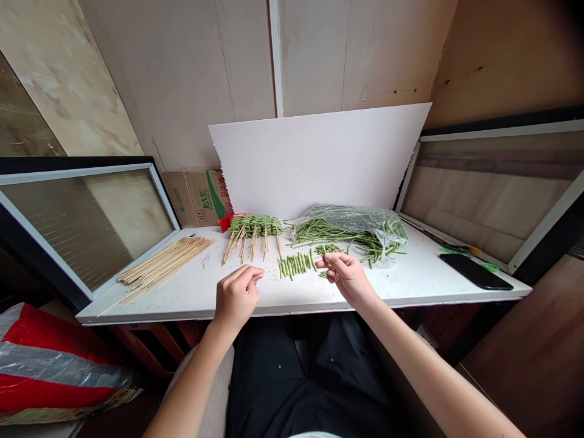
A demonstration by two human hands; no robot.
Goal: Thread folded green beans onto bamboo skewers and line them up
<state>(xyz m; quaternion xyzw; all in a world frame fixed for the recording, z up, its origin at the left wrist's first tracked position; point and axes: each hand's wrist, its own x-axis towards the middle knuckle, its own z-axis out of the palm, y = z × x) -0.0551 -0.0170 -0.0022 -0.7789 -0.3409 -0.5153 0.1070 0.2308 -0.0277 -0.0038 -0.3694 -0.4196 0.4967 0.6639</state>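
Note:
A bamboo skewer [272,270] threaded with several short green bean pieces [294,266] is stretched between my two hands above the table's front part. My left hand [237,295] pinches its bare left end. At the right end, the closed fingertips of my right hand [345,274] grip the skewer close to the last bean piece [312,260], which stands slightly apart from the others. Loose cut bean pieces [329,249] lie just behind my right hand, and a few more are partly hidden beneath it.
Filled bean skewers [255,226] are stacked at the back, sticks toward me. Bare skewers [166,261] lie at left. Long green beans [333,232] spill from a clear plastic bag [387,225]. A black phone [476,271] rests at right. A cardboard box [196,198] and white board [319,161] stand behind.

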